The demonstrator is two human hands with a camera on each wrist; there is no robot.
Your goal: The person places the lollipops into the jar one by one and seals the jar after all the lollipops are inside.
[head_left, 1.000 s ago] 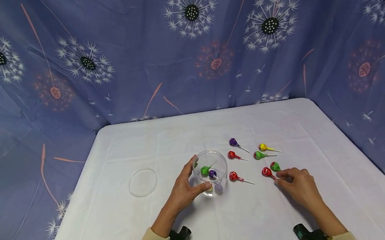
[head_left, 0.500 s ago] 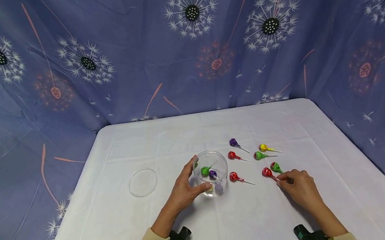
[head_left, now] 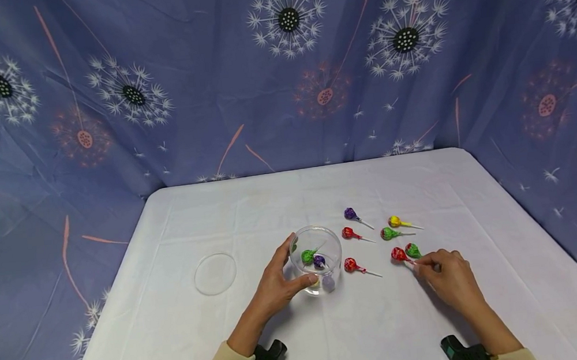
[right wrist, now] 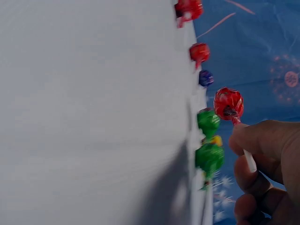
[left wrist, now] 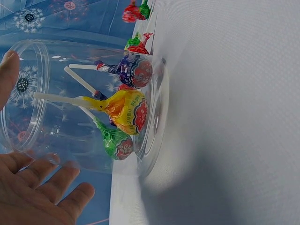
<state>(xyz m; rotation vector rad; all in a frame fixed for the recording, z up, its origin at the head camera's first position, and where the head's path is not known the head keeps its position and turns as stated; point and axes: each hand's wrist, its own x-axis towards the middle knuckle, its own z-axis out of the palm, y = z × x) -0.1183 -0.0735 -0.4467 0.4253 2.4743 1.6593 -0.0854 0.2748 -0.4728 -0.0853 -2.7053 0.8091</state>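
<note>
No text can be read for certain. The round yellow lollipop in shiny film wrapping [left wrist: 123, 113] bears a red printed label [left wrist: 140, 115] with pale characters, and tiny lettering beside it; the round purple film-wrapped lollipop [left wrist: 131, 70] and round green film-wrapped lollipop [left wrist: 114, 139] bear similar red patches, all illegible.

I'm in a curtained-off nook, set up like a small filming booth. Blue-violet fabric [head_left: 207, 95] printed with white and coral dandelions [head_left: 287, 19] hangs in soft folds behind my bench [head_left: 152, 332] and along both its sides, walling it in. A white cloth [head_left: 249, 207] with faint crease lines covers the bench, and the black device [head_left: 271, 354] at each of my wrists suits a recording spot. Whether home, office or studio lies beyond the fabric, I cannot tell.
</note>
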